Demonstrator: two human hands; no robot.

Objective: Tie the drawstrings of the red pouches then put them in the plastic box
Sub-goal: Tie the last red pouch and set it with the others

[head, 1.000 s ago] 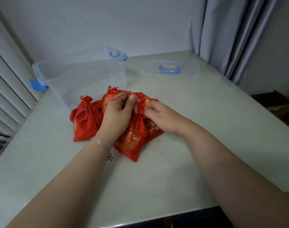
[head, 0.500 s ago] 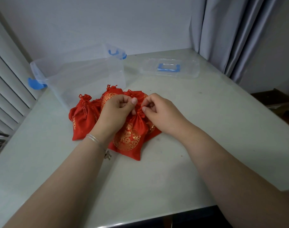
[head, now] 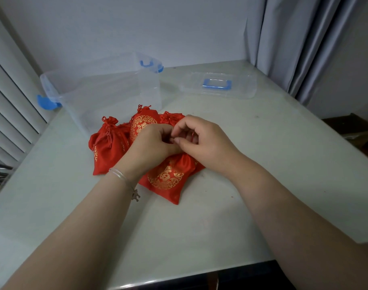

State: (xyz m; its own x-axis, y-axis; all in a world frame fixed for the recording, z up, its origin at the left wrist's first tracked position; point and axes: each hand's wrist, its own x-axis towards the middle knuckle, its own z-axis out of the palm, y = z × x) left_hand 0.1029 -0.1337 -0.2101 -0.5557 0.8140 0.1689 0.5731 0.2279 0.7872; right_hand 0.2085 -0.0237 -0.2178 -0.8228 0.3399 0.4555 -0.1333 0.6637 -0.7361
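Fingers of both hands curl together over the gathered neck of the nearest red pouch [head: 168,176]: my left hand [head: 151,147] and right hand [head: 202,141] seem to pinch its thin drawstring, though the cord itself is mostly hidden. I judge the satin light, soft and slippery, best held at the cinched neck. Its long axis runs from the near corner on the counter [head: 262,164] up to the neck, pointing far-left. More pouches [head: 107,143] lie just behind. Farther left stands the plastic box [head: 107,88], open; its lid [head: 218,84] lies far right.
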